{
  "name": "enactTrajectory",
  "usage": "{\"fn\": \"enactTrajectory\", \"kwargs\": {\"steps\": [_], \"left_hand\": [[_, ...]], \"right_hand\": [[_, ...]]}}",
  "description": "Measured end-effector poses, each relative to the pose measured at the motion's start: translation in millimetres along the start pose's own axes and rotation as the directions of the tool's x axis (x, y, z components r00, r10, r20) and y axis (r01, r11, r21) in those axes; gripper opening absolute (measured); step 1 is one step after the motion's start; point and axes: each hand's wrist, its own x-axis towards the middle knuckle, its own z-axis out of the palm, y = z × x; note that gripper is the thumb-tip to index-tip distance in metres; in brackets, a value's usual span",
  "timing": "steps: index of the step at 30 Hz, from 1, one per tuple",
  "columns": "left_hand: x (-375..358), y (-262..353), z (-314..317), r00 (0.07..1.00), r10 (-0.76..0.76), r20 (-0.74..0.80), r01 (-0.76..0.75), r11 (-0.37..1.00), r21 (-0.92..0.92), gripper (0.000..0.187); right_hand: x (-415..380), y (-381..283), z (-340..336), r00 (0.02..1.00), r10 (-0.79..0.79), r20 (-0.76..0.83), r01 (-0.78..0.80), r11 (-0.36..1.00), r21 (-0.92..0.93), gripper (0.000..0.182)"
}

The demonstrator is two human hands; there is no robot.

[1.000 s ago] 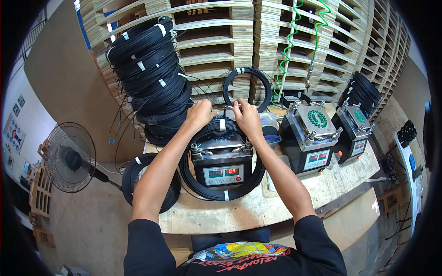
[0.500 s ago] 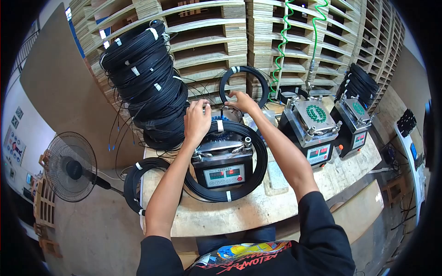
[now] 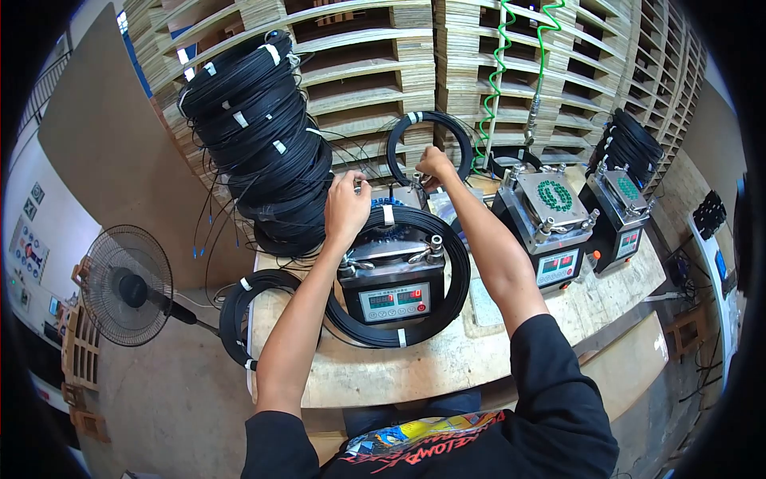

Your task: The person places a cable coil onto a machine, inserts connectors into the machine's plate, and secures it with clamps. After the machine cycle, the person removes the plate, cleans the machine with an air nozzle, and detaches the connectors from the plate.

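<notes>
The black cable coil lies flat on the wooden bench, looped right around the front machine so the grey box with its red digital readout sits inside the ring. White tape bands wrap the coil at its far side and near side. The person's left hand rests on the far left arc of that coil, fingers curled down over the strands; whether they actually pinch anything I cannot tell from here. The right hand is further back, beyond the coil's far edge, fingers bunched together on some small piece behind the machine, too small to make out. Just behind that hand a second, smaller coil leans upright against the stacked wooden pallets. To the left stands a tall pile of coils, and another coil hangs off the bench's left edge. 2 more machines sit to the right, a green spiral hose dangles above them, and a floor fan stands off left
</notes>
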Motion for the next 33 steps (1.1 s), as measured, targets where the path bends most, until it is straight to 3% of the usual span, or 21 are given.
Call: {"fn": "enactTrajectory", "kwargs": {"steps": [2,4,9,16,18,20,22,23,24,26,28,30,33], "left_hand": [[1.4,-2.0,2.0,1.0,-0.004,0.006,0.005,1.0,-0.017,0.025],[2.4,-3.7,2.8,1.0,0.001,0.016,0.0,0.999,-0.034,0.026],[6.1,-12.2,7.7,1.0,0.003,0.026,0.0,0.994,-0.107,0.029],[5.8,-12.3,5.8,1.0,0.018,0.018,-0.016,0.994,-0.111,0.029],[5.4,-11.5,5.9,1.0,0.019,0.015,-0.017,0.994,-0.104,0.029],[4.5,-10.6,4.9,1.0,0.012,0.014,-0.01,0.994,-0.112,0.029],[4.3,-12.8,5.3,1.0,0.015,0.012,-0.013,0.993,-0.12,0.029],[5.1,-13.0,5.6,1.0,0.023,0.007,-0.022,0.991,-0.129,0.029],[5.5,-12.7,6.0,1.0,0.025,0.005,-0.024,0.991,-0.131,0.029],[5.0,-13.1,5.8,0.999,0.03,-0.012,-0.031,0.988,-0.152,0.028],[5.6,-12.7,5.5,0.999,0.038,-0.017,-0.04,0.987,-0.154,0.027],[5.1,-12.7,5.6,0.999,0.047,-0.018,-0.049,0.987,-0.155,0.027],[5.4,-11.6,4.4,0.997,0.07,-0.034,-0.075,0.982,-0.171,0.026]], "right_hand": [[-0.8,22.0,1.1,0.991,-0.136,-0.017,0.134,0.943,0.303,0.038],[-14.5,35.7,-11.9,0.977,-0.169,0.131,0.077,0.849,0.522,0.043],[-15.6,66.6,-20.7,0.862,-0.465,0.201,0.195,0.67,0.716,0.037],[2.8,64.0,4.0,0.892,-0.444,0.082,0.311,0.737,0.6,0.03],[6.6,58.6,11.8,0.963,-0.266,-0.033,0.255,0.869,0.423,0.029],[14.4,57.1,13.2,0.954,-0.287,-0.085,0.294,0.844,0.449,0.033],[10.3,49.3,6.0,0.969,-0.249,-0.007,0.245,0.948,0.205,0.037],[6.2,48.5,-0.3,0.978,-0.186,0.094,0.147,0.935,0.321,0.038],[0.7,49.3,-3.3,0.978,-0.188,0.091,0.15,0.936,0.32,0.038],[-13.5,53.9,-6.3,0.91,-0.366,0.196,0.177,0.768,0.615,0.04],[-13.3,59.4,-12.5,0.867,-0.424,0.264,0.191,0.77,0.609,0.04],[-9.0,63.6,-8.1,0.853,-0.474,0.218,0.244,0.732,0.636,0.034],[-0.2,66.2,4.4,0.891,-0.427,0.151,0.265,0.762,0.592,0.03]]}}
